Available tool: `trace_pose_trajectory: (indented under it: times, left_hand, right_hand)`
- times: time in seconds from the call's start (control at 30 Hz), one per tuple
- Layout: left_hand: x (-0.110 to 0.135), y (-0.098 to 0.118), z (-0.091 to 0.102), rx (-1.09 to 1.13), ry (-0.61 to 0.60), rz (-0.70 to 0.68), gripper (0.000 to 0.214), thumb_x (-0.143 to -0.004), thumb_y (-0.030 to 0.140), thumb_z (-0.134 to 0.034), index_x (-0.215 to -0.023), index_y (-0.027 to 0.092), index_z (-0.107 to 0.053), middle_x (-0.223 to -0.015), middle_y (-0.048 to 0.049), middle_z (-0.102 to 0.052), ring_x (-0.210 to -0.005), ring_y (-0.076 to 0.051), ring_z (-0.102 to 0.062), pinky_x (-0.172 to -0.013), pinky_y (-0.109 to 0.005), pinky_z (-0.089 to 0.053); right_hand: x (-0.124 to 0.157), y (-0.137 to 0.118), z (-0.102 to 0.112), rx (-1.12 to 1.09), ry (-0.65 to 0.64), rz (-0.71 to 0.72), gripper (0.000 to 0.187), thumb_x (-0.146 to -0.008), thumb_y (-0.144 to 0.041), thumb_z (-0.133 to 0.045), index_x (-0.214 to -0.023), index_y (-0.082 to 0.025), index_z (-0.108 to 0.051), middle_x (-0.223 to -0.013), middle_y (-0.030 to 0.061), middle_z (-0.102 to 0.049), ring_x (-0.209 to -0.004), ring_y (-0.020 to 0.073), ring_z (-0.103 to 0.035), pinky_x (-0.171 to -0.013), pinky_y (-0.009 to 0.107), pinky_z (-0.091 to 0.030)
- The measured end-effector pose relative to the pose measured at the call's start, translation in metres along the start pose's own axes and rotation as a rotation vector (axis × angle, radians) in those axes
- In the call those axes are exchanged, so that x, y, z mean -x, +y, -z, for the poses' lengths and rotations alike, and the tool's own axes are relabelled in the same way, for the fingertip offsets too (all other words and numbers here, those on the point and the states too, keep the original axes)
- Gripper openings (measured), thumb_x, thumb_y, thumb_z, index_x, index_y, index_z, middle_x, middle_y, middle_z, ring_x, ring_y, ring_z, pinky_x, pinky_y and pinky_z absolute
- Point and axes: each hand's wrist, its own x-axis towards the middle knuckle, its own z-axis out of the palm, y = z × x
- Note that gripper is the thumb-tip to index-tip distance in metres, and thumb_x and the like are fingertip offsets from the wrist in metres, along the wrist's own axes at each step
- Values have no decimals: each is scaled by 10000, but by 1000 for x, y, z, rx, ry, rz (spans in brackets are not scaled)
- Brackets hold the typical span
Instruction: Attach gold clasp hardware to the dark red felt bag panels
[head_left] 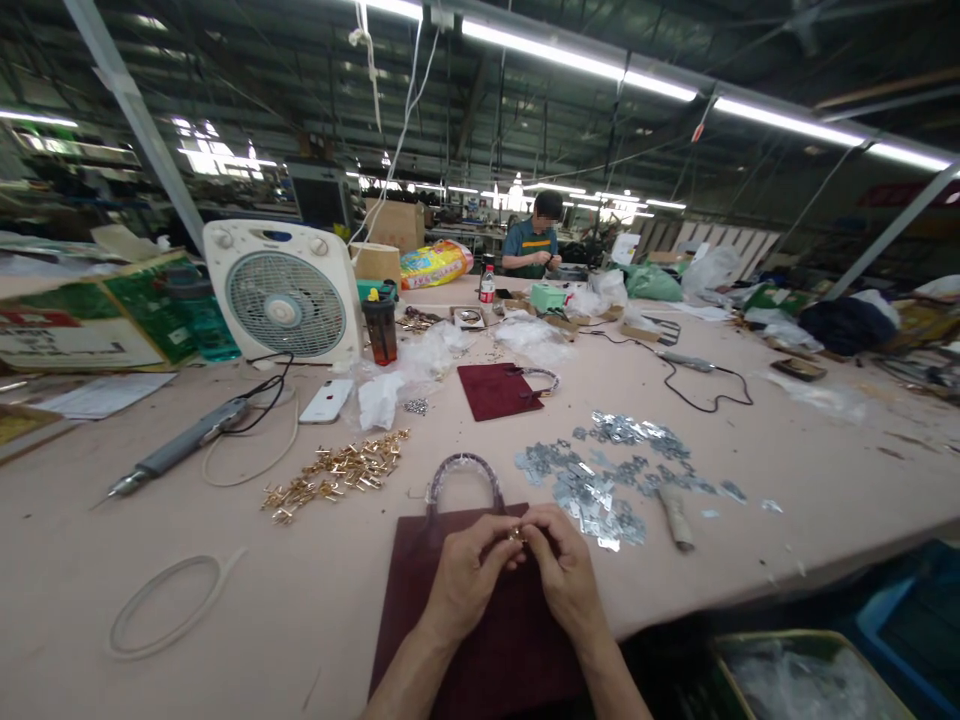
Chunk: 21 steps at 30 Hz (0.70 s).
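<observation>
Left hand (pixel 469 578) and right hand (pixel 568 572) meet, fingers clamped on a small gold fitting (pixel 516 536) at the top edge of the maroon bag (pixel 480 655) (flat on the surface (pixel 300 600)). Fiddly work, seems to need a steady pinch.

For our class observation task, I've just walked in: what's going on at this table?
A person pinches a small gold fitting between the left hand and right hand, over a maroon bag lying flat on the table. A heap of fittings lies to the left, silver plates to the right, and a screwdriver further left. At the far end another person works.
</observation>
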Motion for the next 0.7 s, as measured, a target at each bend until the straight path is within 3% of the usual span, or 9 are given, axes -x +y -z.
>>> trace_pose_trajectory:
  times: [0.33,0.4,0.47,0.53,0.6,0.7]
  left_hand:
    - [2,1,1,-55,-36,-14,231,-987,315,-611,-1158,248,-750,-980,-28,-783,-756,-149,-741,-711,-240,-636]
    - [1,-1,1,-73,-18,-42,231,-984,334,-617,-1141,239,-757,-1053,-55,-786,-846,-175,-748,-792,-280,-648]
    - [0,-3,1,-115,14,-112,229,-979,345,-630,-1123,241,-775,-1206,-86,-758,-1044,-220,-726,-971,-361,-618]
    - [0,-4,2,-159,44,-170,227,-976,336,-639,-1131,261,-787,-1361,-95,-684,-1116,-229,-691,-1077,-417,-561]
    - [0,-5,3,-191,61,-180,234,-975,305,-639,-1156,289,-787,-1425,-95,-629,-993,-189,-690,-1040,-408,-577]
    - [2,-3,3,-221,55,-175,303,-967,216,-620,-1211,323,-765,-1449,-84,-591,-917,-155,-661,-976,-368,-596]
  right_hand:
    - [0,0,2,-37,-3,-29,231,-1013,-378,-588,-863,-228,-680,-874,43,-675,-860,209,-639,-801,312,-526]
    - [0,2,2,-99,15,-96,243,-1001,-439,-607,-942,-227,-711,-938,57,-699,-927,225,-660,-844,318,-548]
    - [1,4,2,-174,14,-186,339,-1013,-512,-566,-1101,-229,-729,-1042,78,-723,-1009,245,-669,-901,344,-562]
    - [2,6,2,-234,-50,-252,447,-1039,-563,-482,-1213,-229,-723,-1089,88,-734,-1003,252,-674,-900,367,-570]
    - [3,8,2,-261,-142,-276,486,-1049,-576,-450,-1222,-223,-736,-1042,84,-745,-914,242,-672,-827,358,-574]
    - [5,10,3,-288,-203,-299,423,-1011,-547,-567,-1210,-216,-740,-975,70,-747,-812,218,-654,-736,325,-559]
